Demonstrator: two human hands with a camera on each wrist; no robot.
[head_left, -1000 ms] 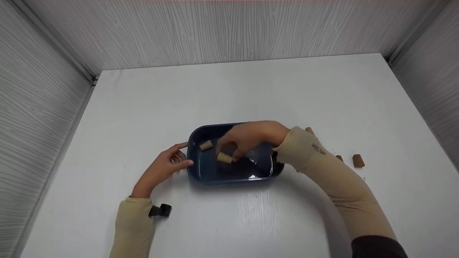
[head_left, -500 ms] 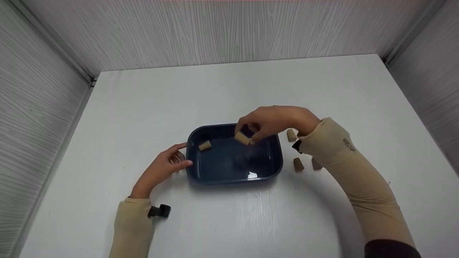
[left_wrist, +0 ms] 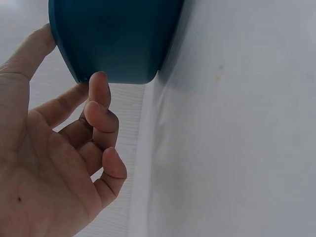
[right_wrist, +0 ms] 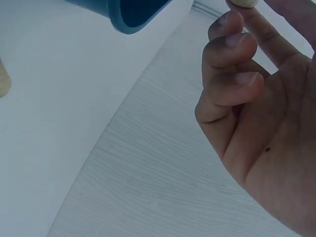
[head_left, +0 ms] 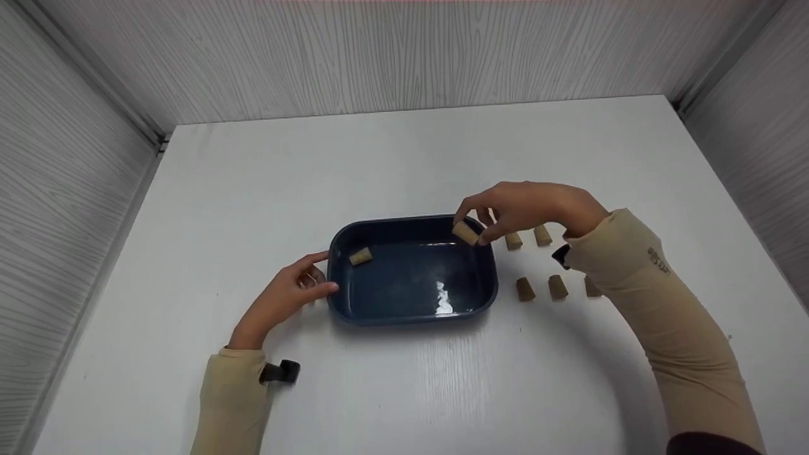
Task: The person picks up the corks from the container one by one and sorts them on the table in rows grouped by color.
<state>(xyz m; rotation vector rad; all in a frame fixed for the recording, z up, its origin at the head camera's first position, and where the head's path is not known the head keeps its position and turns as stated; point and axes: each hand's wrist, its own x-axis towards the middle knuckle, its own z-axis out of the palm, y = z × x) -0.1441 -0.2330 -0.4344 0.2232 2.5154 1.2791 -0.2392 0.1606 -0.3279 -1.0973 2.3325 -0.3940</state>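
Observation:
A dark blue rectangular baking dish (head_left: 404, 278) sits mid-table. My left hand (head_left: 291, 294) holds its left end, with thumb and index finger at the rim; in the left wrist view the other fingers curl loosely below the dish wall (left_wrist: 113, 44). Thumb and fingertips of my right hand (head_left: 524, 205) pinch a tapered cork stopper (head_left: 466, 233) above the dish's back right corner. Only the end of that cork (right_wrist: 244, 2) shows in the right wrist view. Another cork (head_left: 361, 256) lies inside the dish, towards its left end.
Several corks stand in two rows right of the dish, among them a front one (head_left: 525, 289) and a back one (head_left: 542, 236). The right forearm partly covers one cork (head_left: 592, 287). Wood-patterned panels (head_left: 417, 57) border the white table (head_left: 392, 392).
My right hand has lifted a cork from inside the dish and carried it right, to above the back right corner. More corks on the table are uncovered. The left hand stays put.

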